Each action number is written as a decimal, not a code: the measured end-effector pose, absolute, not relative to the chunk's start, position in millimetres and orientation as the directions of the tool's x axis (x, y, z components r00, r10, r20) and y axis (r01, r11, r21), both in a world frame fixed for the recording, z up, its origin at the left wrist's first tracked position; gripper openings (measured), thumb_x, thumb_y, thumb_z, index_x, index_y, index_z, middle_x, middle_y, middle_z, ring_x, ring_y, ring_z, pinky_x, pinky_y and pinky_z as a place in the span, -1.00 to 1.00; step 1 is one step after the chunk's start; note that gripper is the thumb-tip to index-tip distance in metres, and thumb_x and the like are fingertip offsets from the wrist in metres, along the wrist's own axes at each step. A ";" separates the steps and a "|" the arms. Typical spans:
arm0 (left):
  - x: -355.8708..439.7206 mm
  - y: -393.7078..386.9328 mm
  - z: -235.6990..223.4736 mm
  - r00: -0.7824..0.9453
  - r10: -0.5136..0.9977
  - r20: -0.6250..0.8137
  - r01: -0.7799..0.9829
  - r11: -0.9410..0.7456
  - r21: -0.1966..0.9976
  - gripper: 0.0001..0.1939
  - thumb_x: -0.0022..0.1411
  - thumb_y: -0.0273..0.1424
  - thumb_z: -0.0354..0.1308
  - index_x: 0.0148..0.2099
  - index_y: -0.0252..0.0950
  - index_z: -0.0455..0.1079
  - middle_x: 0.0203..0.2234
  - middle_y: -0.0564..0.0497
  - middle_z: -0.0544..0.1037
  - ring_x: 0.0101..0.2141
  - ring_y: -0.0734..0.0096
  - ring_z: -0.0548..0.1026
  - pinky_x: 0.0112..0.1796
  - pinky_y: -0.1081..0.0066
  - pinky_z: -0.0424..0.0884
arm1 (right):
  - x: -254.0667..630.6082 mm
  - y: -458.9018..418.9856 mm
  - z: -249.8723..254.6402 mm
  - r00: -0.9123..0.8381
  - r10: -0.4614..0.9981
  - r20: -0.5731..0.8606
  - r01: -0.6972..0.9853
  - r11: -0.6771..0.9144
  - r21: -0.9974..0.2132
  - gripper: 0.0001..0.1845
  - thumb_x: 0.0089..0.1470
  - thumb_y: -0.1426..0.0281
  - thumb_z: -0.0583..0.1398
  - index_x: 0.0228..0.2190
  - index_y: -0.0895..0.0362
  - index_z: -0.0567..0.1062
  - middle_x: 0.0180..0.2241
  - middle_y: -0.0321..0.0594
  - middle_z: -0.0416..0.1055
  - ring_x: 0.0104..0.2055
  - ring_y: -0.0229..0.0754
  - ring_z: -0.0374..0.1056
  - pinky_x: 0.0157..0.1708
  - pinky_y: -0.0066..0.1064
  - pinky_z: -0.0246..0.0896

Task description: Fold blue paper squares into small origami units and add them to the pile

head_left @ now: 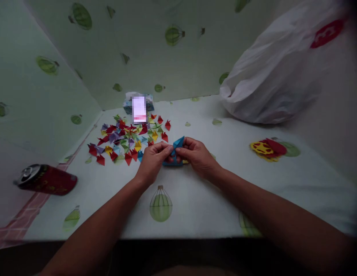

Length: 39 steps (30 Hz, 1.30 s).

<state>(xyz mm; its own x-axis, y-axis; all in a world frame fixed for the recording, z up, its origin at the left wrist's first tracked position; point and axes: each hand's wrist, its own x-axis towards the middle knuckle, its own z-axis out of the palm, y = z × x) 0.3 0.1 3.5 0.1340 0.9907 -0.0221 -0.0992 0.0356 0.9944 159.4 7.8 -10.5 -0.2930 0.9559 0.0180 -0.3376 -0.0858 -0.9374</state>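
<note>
A small piece of folded blue paper (179, 142) is pinched between my two hands above the middle of the table. My left hand (156, 158) grips it from the left with thumb and fingers closed. From the right, my right hand (199, 154) holds it the same way, and its pointed end sticks up between the thumbs. Beneath my fingers lies more blue paper (172, 163), partly hidden by the hands. Just past my left hand spreads a pile of small folded paper figures (128, 138) in red, yellow, green, purple and blue.
A phone with a lit screen (139, 108) leans on a tissue box (149, 102) behind the pile. A red drink can (48, 179) lies at the left. Red and yellow paper cut-outs (266, 148) lie right, below a large white plastic bag (270, 76).
</note>
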 end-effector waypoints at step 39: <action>2.8 -0.8 0.4 0.166 0.974 -0.153 -0.245 0.191 0.950 -0.65 -0.05 -0.18 0.47 -0.42 -0.35 0.49 -0.59 0.04 0.53 -0.55 0.57 0.40 -0.46 0.53 0.34 | 160.6 10.0 -13.1 -0.332 0.943 -0.007 -0.348 -0.129 -0.928 -0.82 -0.04 0.36 0.35 -0.44 0.13 0.45 -0.53 -0.31 0.49 -0.53 -0.30 0.33 -0.47 -0.44 0.20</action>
